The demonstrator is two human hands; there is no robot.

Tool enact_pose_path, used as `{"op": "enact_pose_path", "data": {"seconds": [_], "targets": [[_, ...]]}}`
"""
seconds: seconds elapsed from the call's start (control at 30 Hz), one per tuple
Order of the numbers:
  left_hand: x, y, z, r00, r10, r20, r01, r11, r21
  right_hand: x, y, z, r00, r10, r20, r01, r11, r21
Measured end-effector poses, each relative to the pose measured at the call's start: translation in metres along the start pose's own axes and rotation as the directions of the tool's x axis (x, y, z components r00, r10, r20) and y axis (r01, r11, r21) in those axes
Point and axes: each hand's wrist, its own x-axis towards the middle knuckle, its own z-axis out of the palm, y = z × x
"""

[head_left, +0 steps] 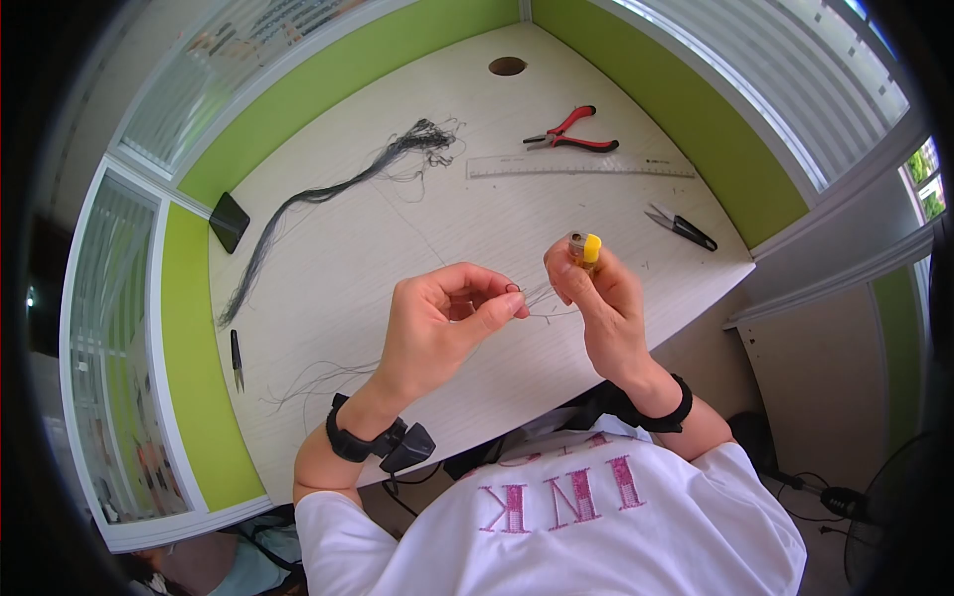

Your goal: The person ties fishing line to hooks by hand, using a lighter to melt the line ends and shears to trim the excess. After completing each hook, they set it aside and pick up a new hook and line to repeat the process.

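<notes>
An office cubicle workstation: a pale corner desk with a cable hole, enclosed by green partition panels topped with frosted ribbed glass.

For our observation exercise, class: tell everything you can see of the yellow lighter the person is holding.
The lighter is small, with a yellow, plastic-looking body and a silvery metal head. Only its upper end shows; fingers of the right hand wrap the rest. It points up and away from the person, no flame visible, held above the pale desk without touching it. The left hand, pinching thin strands, is close beside it.
</notes>
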Motion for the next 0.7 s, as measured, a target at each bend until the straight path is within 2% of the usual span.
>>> {"op": "enact_pose_path", "data": {"seconds": [0.03, 0.1, 0.17, 0.4, 0.47, 0.5, 0.57, 0.7], "targets": [[0.0, 0.003, 0.0, 0.999, -0.032, 0.013, 0.033, 0.998, -0.052, 0.001, -0.001, -0.001, 0.996, -0.091, 0.011, 0.092, 0.995, -0.025], [0.0, 0.007, -0.001, 0.997, -0.065, 0.029, 0.068, 0.992, -0.103, 0.002, -0.009, 0.002, 0.996, -0.093, -0.007, 0.093, 0.995, -0.033], [0.001, 0.009, -0.003, 0.989, -0.119, 0.086, 0.133, 0.975, -0.181, 0.003, -0.011, -0.001, 0.977, -0.189, 0.097, 0.204, 0.96, -0.189], [0.001, 0.006, -0.002, 0.987, -0.125, 0.097, 0.14, 0.976, -0.166, 0.003, -0.005, 0.002, 0.96, -0.238, 0.149, 0.27, 0.925, -0.267], [0.001, 0.001, -0.001, 0.997, -0.039, 0.061, 0.046, 0.991, -0.129, 0.002, -0.007, 0.006, 0.956, -0.26, 0.134, 0.292, 0.875, -0.386], [0.001, 0.001, -0.001, 0.997, -0.039, 0.061, 0.047, 0.99, -0.13, 0.001, -0.007, 0.006, 0.956, -0.26, 0.134, 0.291, 0.875, -0.386], [0.0, 0.002, 0.0, 0.999, -0.014, 0.052, 0.015, 1.0, -0.017, -0.002, -0.007, 0.007, 0.986, -0.137, 0.096, 0.162, 0.924, -0.346], [-0.001, 0.002, 0.0, 0.999, -0.011, 0.053, 0.012, 1.0, -0.016, -0.003, 0.003, 0.003, 0.994, -0.11, -0.002, 0.106, 0.967, -0.232]]}}
